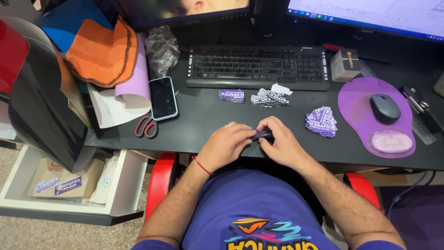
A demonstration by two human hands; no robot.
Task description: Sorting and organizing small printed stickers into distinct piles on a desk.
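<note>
My left hand (225, 144) and my right hand (279, 141) meet over the front edge of the black desk (203, 122). Between their fingertips they pinch a thin stack of small purple cards (262, 134), seen edge-on. A ring shows on my left hand and a red cord on its wrist. Beyond my hands lie three loose piles of purple cards: one small (231, 95), one spread with clips (270, 97), one fanned at the right (321, 122).
A black keyboard (258, 67) sits at the back under two monitors. A purple mouse pad (356, 109) carries a dark mouse (385, 108). A phone (163, 98), red scissors (146, 127), rolled sheets and fabric (102, 52) crowd the left. An open drawer (69, 185) lies below left.
</note>
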